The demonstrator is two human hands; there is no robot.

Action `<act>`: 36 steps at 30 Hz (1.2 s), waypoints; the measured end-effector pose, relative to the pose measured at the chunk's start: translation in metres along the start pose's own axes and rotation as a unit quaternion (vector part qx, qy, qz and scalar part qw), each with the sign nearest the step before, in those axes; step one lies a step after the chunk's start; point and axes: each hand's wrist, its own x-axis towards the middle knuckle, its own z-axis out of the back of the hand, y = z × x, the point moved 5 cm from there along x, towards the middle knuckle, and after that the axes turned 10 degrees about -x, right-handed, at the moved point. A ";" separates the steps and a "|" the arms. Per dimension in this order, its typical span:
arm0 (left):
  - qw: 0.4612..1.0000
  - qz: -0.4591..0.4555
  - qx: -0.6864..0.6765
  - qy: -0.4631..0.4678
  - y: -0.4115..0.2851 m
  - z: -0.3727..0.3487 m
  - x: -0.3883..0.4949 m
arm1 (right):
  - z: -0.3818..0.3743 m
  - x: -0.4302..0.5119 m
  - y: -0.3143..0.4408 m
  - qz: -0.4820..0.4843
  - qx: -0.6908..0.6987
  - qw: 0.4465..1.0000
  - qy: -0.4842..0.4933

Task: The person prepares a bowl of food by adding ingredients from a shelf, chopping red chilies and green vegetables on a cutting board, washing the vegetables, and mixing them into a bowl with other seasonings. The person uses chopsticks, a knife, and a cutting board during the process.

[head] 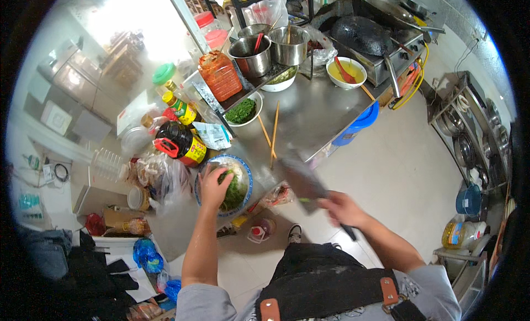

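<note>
My left hand point(216, 187) reaches into a blue-rimmed bowl point(250, 178) near the front edge of the metal counter. Chopped greens point(235, 196) and something white lie in that bowl, touching my fingers. Whether the fingers pinch any of the greens is hidden. In my right hand point(343, 209) is a cleaver point(304, 182), gripped by its dark handle. Its broad blade is blurred and hangs past the counter edge, with a bit of green on it. Beyond the bowl, a pair of wooden chopsticks point(275, 128) lies crossed on the counter.
Sauce bottles point(182, 149) crowd the left, beside a bowl of chopped greens point(242, 110). Steel pots point(250, 52) and a red-stained jar point(220, 74) stand on a raised shelf. A bowl of yellow liquid point(347, 72) sits near a wok point(360, 35). A blue bucket point(358, 124) stands below the counter edge.
</note>
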 end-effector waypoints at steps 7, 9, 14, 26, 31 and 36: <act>0.995 -0.074 0.002 0.064 0.046 0.021 0.020 | 0.076 -0.151 -0.113 -0.139 0.113 0.919 -0.352; 0.983 -0.168 -0.040 0.060 0.045 0.021 0.022 | 0.066 -0.190 -0.151 -0.116 0.147 0.894 -0.408; 0.945 -0.302 0.118 -0.029 -0.022 -0.001 0.032 | -0.018 -0.307 -0.285 -0.240 0.229 0.787 -0.520; 0.637 -0.030 -0.364 0.679 -0.423 -0.246 -0.304 | -0.525 -0.530 -0.420 -0.518 0.352 0.136 -0.768; 0.537 0.072 -0.327 0.774 -0.484 -0.283 -0.402 | -0.726 -0.521 -0.377 -0.494 0.492 -0.226 -0.680; 0.468 0.084 -0.275 0.836 -0.550 -0.294 -0.502 | -0.810 -0.540 -0.374 -0.514 0.547 -0.217 -0.624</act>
